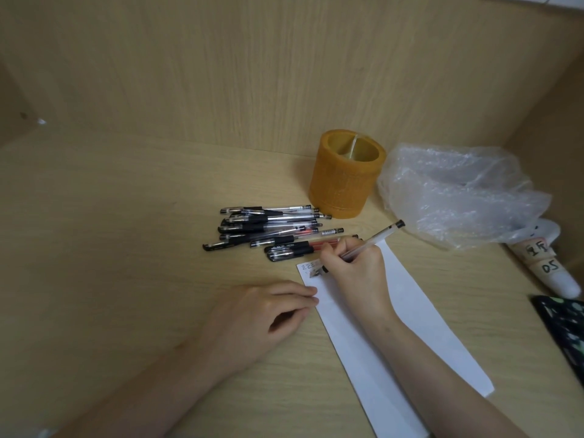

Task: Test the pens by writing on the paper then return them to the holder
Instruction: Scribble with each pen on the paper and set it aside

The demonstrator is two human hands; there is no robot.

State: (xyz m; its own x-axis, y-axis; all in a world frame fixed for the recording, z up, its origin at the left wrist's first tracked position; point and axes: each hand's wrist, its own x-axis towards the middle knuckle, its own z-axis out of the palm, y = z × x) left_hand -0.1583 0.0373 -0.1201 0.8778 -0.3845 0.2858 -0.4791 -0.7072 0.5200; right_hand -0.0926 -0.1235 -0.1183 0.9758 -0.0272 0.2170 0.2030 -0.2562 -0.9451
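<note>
My right hand (354,263) pinching pen (373,240), tip touching paper (410,330); my left hand (262,314) loosely curled, fingertips pressing paper edge. Pen pile (271,230) lying beside holder (346,172).

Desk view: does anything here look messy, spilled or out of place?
Nothing spilled or broken. The pens lie in a loose heap on the desk beside the holder, which shows none inside, and a crumpled plastic bag sits to its right. The paper lies slanted.
</note>
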